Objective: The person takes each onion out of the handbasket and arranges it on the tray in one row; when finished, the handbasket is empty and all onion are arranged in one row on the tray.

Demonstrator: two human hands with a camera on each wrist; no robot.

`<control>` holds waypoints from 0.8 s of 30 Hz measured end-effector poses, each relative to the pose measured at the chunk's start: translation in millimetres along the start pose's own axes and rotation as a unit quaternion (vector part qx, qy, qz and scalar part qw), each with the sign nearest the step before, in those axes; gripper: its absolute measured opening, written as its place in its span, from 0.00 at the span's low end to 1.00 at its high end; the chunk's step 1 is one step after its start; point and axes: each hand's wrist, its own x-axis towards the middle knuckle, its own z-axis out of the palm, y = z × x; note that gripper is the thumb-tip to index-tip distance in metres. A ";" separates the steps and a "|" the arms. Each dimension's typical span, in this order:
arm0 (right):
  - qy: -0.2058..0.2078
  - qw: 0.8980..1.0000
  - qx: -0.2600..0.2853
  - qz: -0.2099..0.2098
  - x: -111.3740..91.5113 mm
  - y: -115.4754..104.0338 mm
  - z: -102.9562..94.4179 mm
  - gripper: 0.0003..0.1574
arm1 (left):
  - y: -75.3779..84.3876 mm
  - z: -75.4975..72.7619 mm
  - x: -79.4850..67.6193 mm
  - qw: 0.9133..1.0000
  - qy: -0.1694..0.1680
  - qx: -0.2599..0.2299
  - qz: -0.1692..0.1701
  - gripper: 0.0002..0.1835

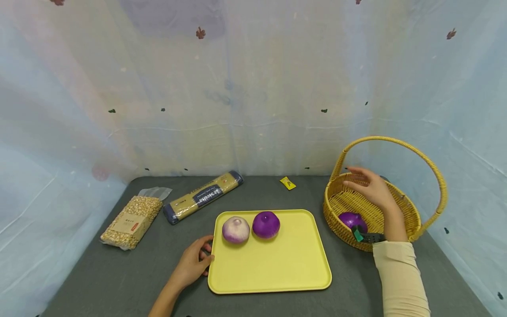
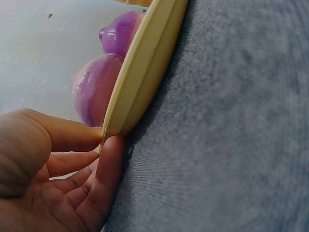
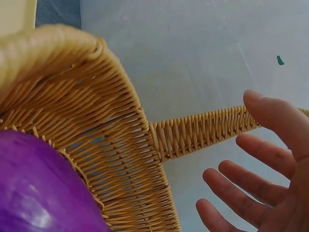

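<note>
On the left, my left hand [image 1: 192, 261] pinches the left rim of a yellow tray [image 1: 273, 273], thumb and fingers on either side of the edge in the left wrist view. A white-and-purple onion [image 1: 236, 230] and a deep purple onion [image 1: 266, 225] sit side by side toward the tray's far left. My right hand [image 1: 372, 190] is over a wicker basket [image 1: 332, 220], below its arched handle, with fingers spread and nothing in them. Inside the basket lies another purple onion [image 1: 353, 221], partly covered by the wrist strap in the head view and large in the right wrist view.
A vacuum pack of pale yellow kernels [image 1: 132, 222] lies at the left of the dark table [image 1: 119, 281]. Behind the tray are a gold-and-blue roll [image 1: 203, 197] with printed lettering and a small yellow packet [image 1: 288, 183]. A patterned curtain [image 1: 253, 88] hangs along the back.
</note>
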 end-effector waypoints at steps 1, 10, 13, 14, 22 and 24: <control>0.001 1.000 -0.001 0.000 0.1 1.6 0.4 0.37 | 0.3 -0.1 -0.2 1.000 0.000 0.000 -0.001 0.27; 0.003 1.000 0.002 0.005 0.8 14.8 2.0 0.36 | 0.5 -0.2 0.8 1.000 -0.001 0.001 -0.013 0.27; 0.002 1.000 0.004 0.011 0.2 18.2 1.5 0.37 | 0.4 -0.1 1.1 1.000 -0.001 -0.001 -0.009 0.27; 0.001 1.000 0.005 0.013 -0.1 19.1 1.2 0.37 | 0.3 -0.1 1.1 1.000 -0.002 0.000 -0.008 0.27; -0.001 1.000 0.004 0.025 -1.2 24.4 -2.4 0.38 | 1.0 -0.4 0.4 1.000 -0.004 -0.002 -0.014 0.27; -0.003 1.000 0.007 0.028 -1.1 25.4 -3.1 0.39 | 1.3 -0.4 0.2 1.000 -0.005 -0.002 -0.017 0.27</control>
